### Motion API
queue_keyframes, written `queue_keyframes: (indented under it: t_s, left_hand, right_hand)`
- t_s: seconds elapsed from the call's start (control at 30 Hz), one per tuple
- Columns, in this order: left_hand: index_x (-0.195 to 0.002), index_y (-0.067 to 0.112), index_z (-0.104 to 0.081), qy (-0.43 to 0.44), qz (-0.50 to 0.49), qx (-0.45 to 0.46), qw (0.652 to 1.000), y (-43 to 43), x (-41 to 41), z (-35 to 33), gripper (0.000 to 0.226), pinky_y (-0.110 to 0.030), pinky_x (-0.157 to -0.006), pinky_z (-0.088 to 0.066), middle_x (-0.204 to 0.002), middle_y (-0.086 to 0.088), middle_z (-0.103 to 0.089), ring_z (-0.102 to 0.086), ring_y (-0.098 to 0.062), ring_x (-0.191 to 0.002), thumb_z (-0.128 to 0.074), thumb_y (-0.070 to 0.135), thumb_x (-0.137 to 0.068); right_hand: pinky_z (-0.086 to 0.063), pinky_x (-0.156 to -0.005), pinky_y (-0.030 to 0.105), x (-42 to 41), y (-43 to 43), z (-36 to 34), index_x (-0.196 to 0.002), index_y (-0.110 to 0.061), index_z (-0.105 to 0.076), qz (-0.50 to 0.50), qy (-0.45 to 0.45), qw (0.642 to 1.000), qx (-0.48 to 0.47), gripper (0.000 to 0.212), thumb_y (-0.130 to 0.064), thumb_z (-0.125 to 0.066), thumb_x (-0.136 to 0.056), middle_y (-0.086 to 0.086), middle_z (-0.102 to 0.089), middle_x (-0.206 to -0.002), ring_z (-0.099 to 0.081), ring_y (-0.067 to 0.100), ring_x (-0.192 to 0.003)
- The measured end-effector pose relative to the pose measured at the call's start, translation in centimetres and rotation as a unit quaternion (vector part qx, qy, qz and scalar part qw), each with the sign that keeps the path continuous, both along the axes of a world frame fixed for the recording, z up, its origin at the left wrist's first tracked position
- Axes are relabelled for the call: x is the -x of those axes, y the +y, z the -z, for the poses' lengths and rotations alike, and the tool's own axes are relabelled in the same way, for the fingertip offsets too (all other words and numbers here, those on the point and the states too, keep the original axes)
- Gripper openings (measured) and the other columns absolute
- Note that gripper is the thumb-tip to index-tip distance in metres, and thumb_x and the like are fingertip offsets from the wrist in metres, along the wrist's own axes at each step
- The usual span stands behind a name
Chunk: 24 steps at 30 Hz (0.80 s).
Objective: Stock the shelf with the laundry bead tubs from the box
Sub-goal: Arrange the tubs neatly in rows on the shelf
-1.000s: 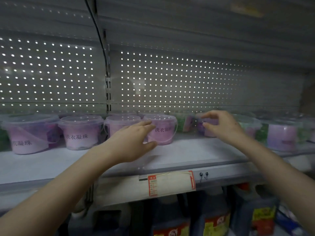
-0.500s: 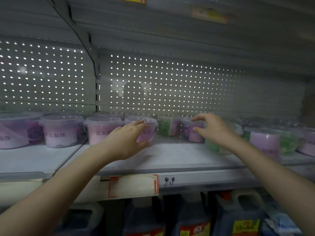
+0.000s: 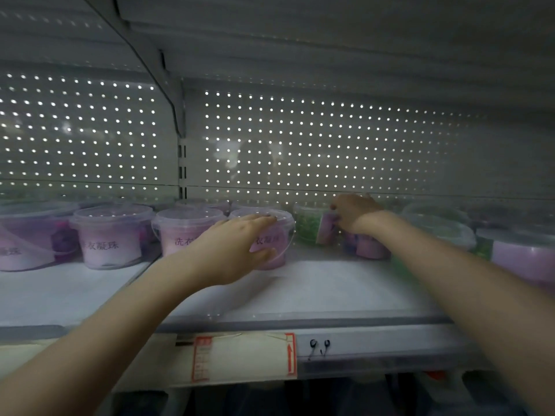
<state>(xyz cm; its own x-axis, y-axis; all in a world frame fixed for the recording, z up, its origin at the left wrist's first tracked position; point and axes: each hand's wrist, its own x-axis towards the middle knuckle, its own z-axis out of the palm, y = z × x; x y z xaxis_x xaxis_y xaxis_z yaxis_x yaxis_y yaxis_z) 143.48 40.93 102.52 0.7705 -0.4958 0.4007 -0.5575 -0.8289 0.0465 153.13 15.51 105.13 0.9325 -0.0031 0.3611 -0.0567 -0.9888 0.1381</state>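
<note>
Head view: left hand (image 3: 237,250) clasps a clear lidded pink-bead tub (image 3: 280,235); beyond it rightward, right hand (image 3: 353,213) grips a purple-labelled clear tub (image 3: 327,229).

You face a grey perforated back panel (image 3: 330,145), light dotting its holes; a slotted upright (image 3: 182,163) divides it.

Clear-lidded purple tub (image 3: 277,238) upright on white shelf (image 3: 315,289), ending a row of like tubs (image 3: 111,238), second purple tub (image 3: 370,249) near right, green-bead tub (image 3: 306,228) behind.
</note>
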Motion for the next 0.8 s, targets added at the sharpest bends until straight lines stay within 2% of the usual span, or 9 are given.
queue_keyframes:
  t_s: [0.1, 0.2, 0.37, 0.47, 0.57, 0.67, 0.8]
  left_hand:
    - [-0.146, 0.030, -0.027, 0.000, 0.015, 0.016, 1.000, 0.3, -0.5, -0.3, 0.056, -0.031, -0.101, -0.036, -0.146, 0.009, -0.040, -0.043, -0.016, -0.127, -0.047, 0.037, -0.095]
    - [-0.144, 0.034, -0.032, 0.003, 0.017, 0.034, 0.999, 0.5, -0.8, -0.5, 0.052, -0.028, -0.095, -0.037, -0.143, 0.012, -0.043, -0.047, -0.014, -0.121, -0.048, 0.036, -0.095]
    - [-0.140, 0.034, -0.040, 0.007, 0.032, 0.068, 0.997, 0.6, -1.7, -0.6, 0.049, -0.033, -0.098, -0.042, -0.140, 0.013, -0.049, -0.055, -0.013, -0.113, -0.050, 0.039, -0.092]
    - [-0.139, 0.034, -0.042, -0.009, 0.035, 0.073, 0.997, 0.4, -1.8, -0.5, 0.047, -0.033, -0.097, -0.043, -0.138, 0.012, -0.051, -0.057, -0.013, -0.109, -0.051, 0.039, -0.092]
    - [-0.139, 0.033, -0.042, -0.026, 0.036, 0.068, 0.997, 0.3, -1.7, -0.5, 0.047, -0.028, -0.096, -0.041, -0.139, 0.013, -0.049, -0.055, -0.013, -0.113, -0.050, 0.037, -0.093]
    - [-0.139, 0.034, -0.041, -0.031, 0.039, 0.070, 0.996, 0.3, -1.7, -0.4, 0.047, -0.028, -0.096, -0.040, -0.140, 0.015, -0.048, -0.054, -0.012, -0.115, -0.050, 0.037, -0.093]
    - [-0.139, 0.037, -0.039, -0.039, 0.036, 0.068, 0.996, 0.4, -1.6, -0.2, 0.047, -0.026, -0.089, -0.037, -0.139, 0.017, -0.047, -0.052, -0.012, -0.114, -0.048, 0.037, -0.094]
  right_hand:
    - [-0.019, -0.110, 0.047, -1.1, -0.1, 0.3, -0.114, -0.017, -0.058, -0.008, -0.047, 0.997, 0.054, 0.031, -0.010, -0.049, -0.086, 0.006, -0.062, -0.119, -0.056, 0.023, -0.115]
    - [-0.017, -0.110, 0.047, -1.5, 0.3, 0.1, -0.092, -0.020, -0.057, -0.026, -0.099, 0.989, 0.107, 0.024, -0.003, -0.043, -0.084, 0.004, -0.067, -0.104, -0.062, 0.023, -0.101]
    - [-0.019, -0.109, 0.046, -1.6, 1.0, -0.4, -0.097, -0.021, -0.060, -0.041, -0.117, 0.976, 0.179, 0.026, -0.004, -0.046, -0.084, 0.000, -0.067, -0.099, -0.063, 0.023, -0.093]
    - [-0.019, -0.106, 0.045, -1.9, 2.2, -0.4, -0.090, -0.023, -0.064, -0.068, -0.125, 0.976, 0.165, 0.021, -0.011, -0.047, -0.088, -0.002, -0.068, -0.095, -0.062, 0.022, -0.091]
    - [-0.021, -0.099, 0.040, -2.9, 3.4, 0.1, -0.087, -0.021, -0.064, -0.105, -0.124, 0.978, 0.130, 0.017, -0.020, -0.048, -0.092, 0.000, -0.069, -0.094, -0.061, 0.023, -0.090]
    - [-0.021, -0.097, 0.038, -3.3, 3.9, 0.1, -0.091, -0.021, -0.065, -0.108, -0.109, 0.987, 0.044, 0.015, -0.030, -0.053, -0.093, 0.001, -0.068, -0.101, -0.061, 0.023, -0.094]
    - [-0.023, -0.101, 0.039, -2.5, 3.7, -0.4, -0.099, -0.021, -0.065, -0.099, -0.077, 0.992, 0.028, 0.022, -0.038, -0.054, -0.091, 0.001, -0.065, -0.108, -0.058, 0.022, -0.103]
